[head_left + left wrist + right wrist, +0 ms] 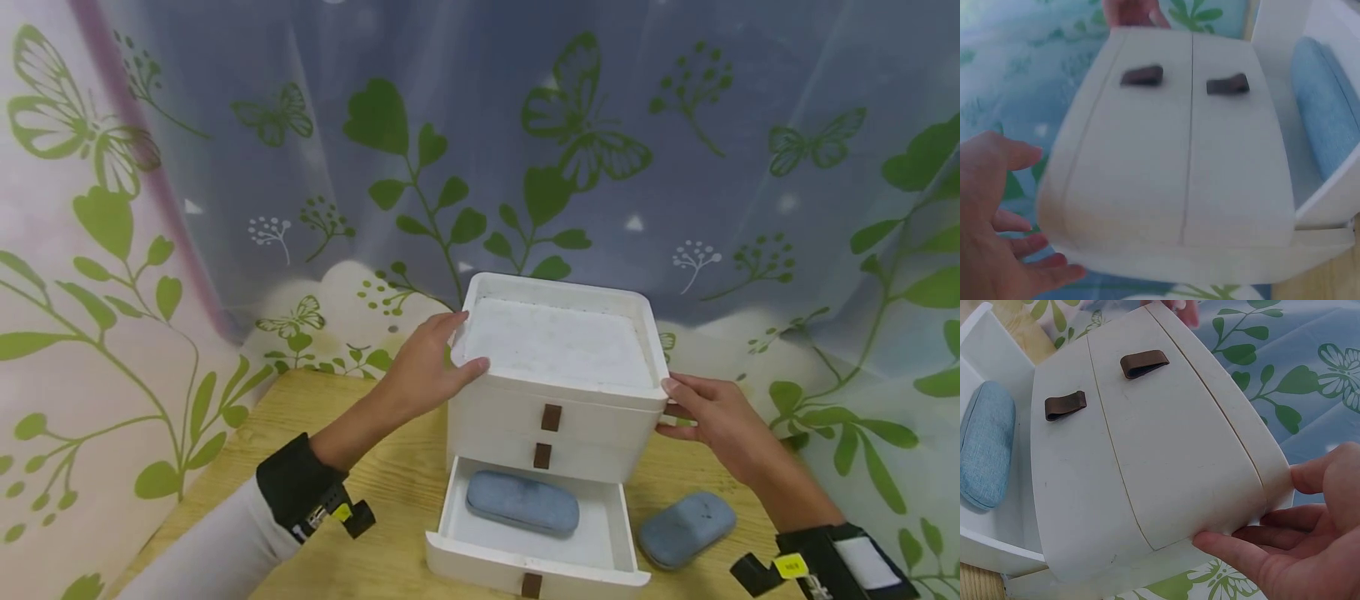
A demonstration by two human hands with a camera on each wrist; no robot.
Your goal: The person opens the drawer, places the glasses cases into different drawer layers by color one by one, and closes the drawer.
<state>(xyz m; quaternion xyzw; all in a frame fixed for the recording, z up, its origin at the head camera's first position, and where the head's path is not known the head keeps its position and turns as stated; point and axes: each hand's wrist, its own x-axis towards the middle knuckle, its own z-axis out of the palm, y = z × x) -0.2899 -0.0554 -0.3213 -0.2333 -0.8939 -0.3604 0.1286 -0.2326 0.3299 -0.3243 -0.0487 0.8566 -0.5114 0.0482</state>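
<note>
A white drawer unit (pixel 547 437) with a recessed top and brown pull tabs (pixel 551 417) stands on the wooden table, its bottom drawer (pixel 600 542) pulled out. In that drawer lies a blue glasses case (pixel 522 502). My left hand (pixel 423 367) is at the unit's top left corner, thumb and fingers spread; the left wrist view shows its fingertips (pixel 1075 270) close beside the wall. At the top right corner, my right hand (pixel 723 421) touches the unit with its thumb by the rim and its fingers (pixel 1229 549) along the side wall.
A second blue-grey glasses case (pixel 687 529) with dark marks lies on the table (pixel 352 492), right of the open drawer. Behind the unit hangs a curtain (pixel 480 150) printed with green leaves and butterflies, continuing along both sides.
</note>
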